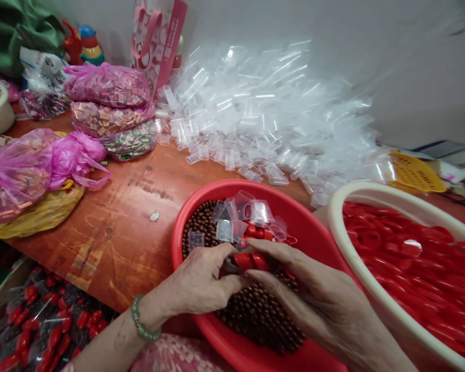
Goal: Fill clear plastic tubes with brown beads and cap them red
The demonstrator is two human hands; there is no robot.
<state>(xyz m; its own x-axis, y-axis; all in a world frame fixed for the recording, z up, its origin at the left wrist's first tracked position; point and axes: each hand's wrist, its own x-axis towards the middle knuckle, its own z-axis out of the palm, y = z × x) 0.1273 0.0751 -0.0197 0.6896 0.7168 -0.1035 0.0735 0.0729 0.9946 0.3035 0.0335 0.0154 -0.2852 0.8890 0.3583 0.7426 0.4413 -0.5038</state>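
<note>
Over the near edge of the bench (135,222), the left hand (199,279) pinches and the right hand (318,287) cups a red piece (257,262); slackness could drop it among brown beads (261,323).

Premises present as a small hand-assembly workshop, loose parts being held in bulk on a scuffed brown table (124,237). Noted at upper centre: a heap of clear plastic sleeves (248,116) against a plain wall (411,51). At right, a cream basin (335,214) of red plastic parts (406,279); at lower centre, a red basin (318,222) containing brown beads (256,315). A patterned carrier bag (149,41), upper left, may indicate a household room, though blur prevents confirmation.
</note>
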